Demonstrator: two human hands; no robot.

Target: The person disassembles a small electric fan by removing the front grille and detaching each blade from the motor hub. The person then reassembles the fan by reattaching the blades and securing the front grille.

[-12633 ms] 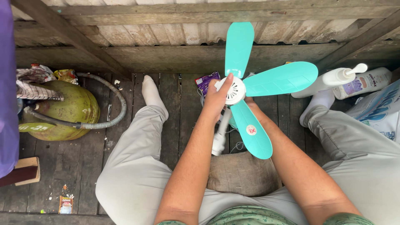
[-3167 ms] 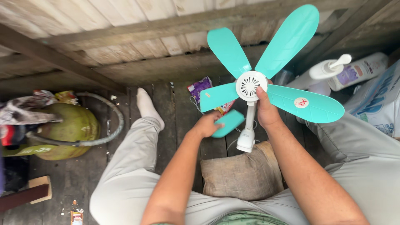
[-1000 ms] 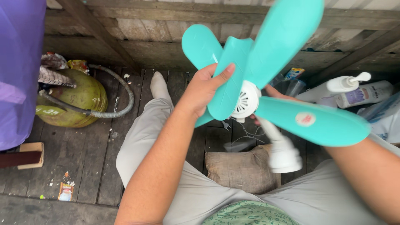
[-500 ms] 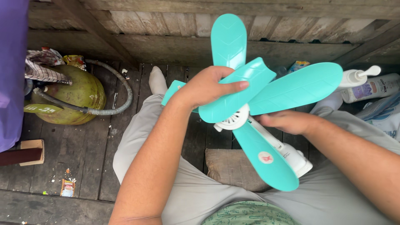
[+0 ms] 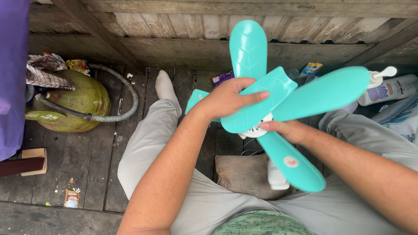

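Now | one fan (image 5: 257, 130), five teal blades | left hand (image 5: 226, 98) gripping one blade (image 5: 259, 106) | right hand (image 5: 289, 130) pinching hub (image 5: 254, 130)

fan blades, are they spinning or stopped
Stopped: the fan blades look sharp, not blurred, and the left hand grips one while the right hand holds the hub.

fan blades (image 5: 278, 102) – turquoise (white hub) | gas cylinder (image 5: 74, 102) – green | trousers (image 5: 152, 143) – pale grey

Fan blades (image 5: 278, 98) crowd hands (bottles (image 5: 394, 87) right); floor (image 5: 91, 174) left w/ room.
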